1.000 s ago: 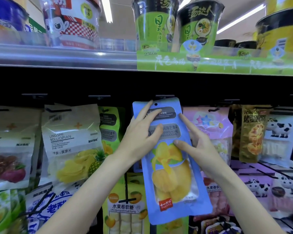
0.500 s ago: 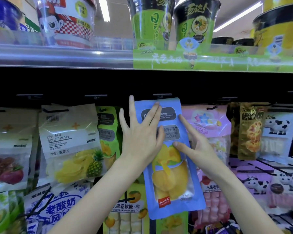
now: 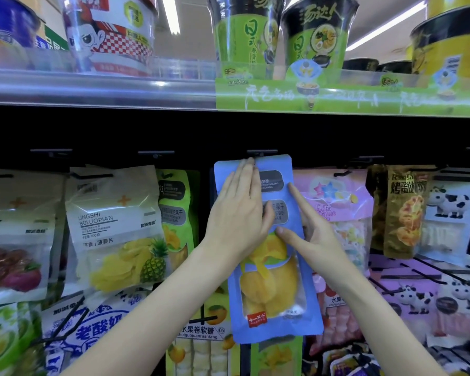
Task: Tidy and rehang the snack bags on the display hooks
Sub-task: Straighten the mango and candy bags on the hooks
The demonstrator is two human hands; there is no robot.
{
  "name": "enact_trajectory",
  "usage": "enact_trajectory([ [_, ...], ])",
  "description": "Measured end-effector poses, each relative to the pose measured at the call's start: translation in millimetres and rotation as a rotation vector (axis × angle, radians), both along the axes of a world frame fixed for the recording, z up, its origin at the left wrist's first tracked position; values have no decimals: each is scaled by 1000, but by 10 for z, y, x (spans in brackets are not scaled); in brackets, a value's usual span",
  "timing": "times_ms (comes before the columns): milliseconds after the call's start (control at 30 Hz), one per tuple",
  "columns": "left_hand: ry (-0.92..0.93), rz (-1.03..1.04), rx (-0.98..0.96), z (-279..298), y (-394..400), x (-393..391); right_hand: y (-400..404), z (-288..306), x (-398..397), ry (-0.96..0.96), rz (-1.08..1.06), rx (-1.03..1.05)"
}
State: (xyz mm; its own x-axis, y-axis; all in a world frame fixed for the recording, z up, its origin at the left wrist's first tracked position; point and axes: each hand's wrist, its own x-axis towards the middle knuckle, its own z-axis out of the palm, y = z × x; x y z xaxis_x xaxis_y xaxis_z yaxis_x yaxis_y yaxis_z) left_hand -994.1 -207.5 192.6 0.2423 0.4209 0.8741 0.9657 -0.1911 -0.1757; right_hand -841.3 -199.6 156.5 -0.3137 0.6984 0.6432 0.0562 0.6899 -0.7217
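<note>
Both hands are on one blue bag (image 3: 276, 316) in the middle of the rack. The left hand (image 3: 239, 213) lies flat on the top half of the bag, fingers straight and close together, pointing to 12 o'clock. Its fingertips reach the top edge of the bag, right under a black hook (image 3: 261, 152). The right hand (image 3: 314, 234) holds the bag's right edge. Its first finger is straight and points to 11 o'clock, and its thumb presses on the front of the bag. The other fingers go behind the bag, so I cannot see them.

The top of the bag sits just below the hook, and I cannot tell if the bag is on it. Above the hook is a dark strip, then the shelf edge (image 3: 98, 89) with noodle cups (image 3: 248, 36) on it. At 9 o'clock from the blue bag there is a thin dark gap, then a green bag (image 3: 178, 210), then a white pineapple bag (image 3: 117, 226). At 3 o'clock a pink candy bag (image 3: 339, 210) hangs just beside it, partly behind the right hand. At 6 o'clock a fruit candy pack (image 3: 201, 346) sits under the bag's bottom edge.

The blue bag is tall, thin and a little tilted. It has two grey labels near the top and a clear window lower down with yellow fruit slices inside. A small red mark is near the bottom.
</note>
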Motion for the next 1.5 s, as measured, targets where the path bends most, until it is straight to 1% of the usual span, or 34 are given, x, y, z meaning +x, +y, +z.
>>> enact_trajectory([
  [100,-23,-5,7,18,18,10,17,-4,-42,-27,-4,36],
  [300,28,-21,32,-59,32,-20,24,-131,6,71,67,-33],
  [400,15,63,15,-44,35,19,77,-107,-7,39,30,35],
  [533,-5,123,-23,-75,30,80,68,-105,-47,-59,-33,133],
  [667,8,174,-38,-48,28,130,74,-92,-72,-86,-88,111],
  [767,50,209,-5,-118,85,18,74,-65,-126,-211,-176,168],
  [867,90,181,-14,-217,176,-144,67,-113,-201,-347,-250,198],
  [1000,52,172,-149,-266,300,-155,193,-77,-324,-359,-283,75],
  [1133,31,227,-313,-349,373,-332,367,16,-499,-495,-396,22],
  [1200,48,225,-369,-446,378,-447,400,-32,-571,-598,-489,49],
  [1267,59,141,-350,-557,230,-537,383,-148,-636,-688,-628,121],
  [1300,30,70,-297,-629,130,-589,342,-207,-656,-666,-675,182],
  [1367,-73,-37,-205,-810,-16,-775,249,-288,-691,-508,-669,325],
  [1433,-187,-20,-179,-981,-166,-999,161,-317,-760,-386,-545,391],
  [1500,-312,40,-197,-1119,-254,-1240,110,-326,-905,-311,-379,376],
])
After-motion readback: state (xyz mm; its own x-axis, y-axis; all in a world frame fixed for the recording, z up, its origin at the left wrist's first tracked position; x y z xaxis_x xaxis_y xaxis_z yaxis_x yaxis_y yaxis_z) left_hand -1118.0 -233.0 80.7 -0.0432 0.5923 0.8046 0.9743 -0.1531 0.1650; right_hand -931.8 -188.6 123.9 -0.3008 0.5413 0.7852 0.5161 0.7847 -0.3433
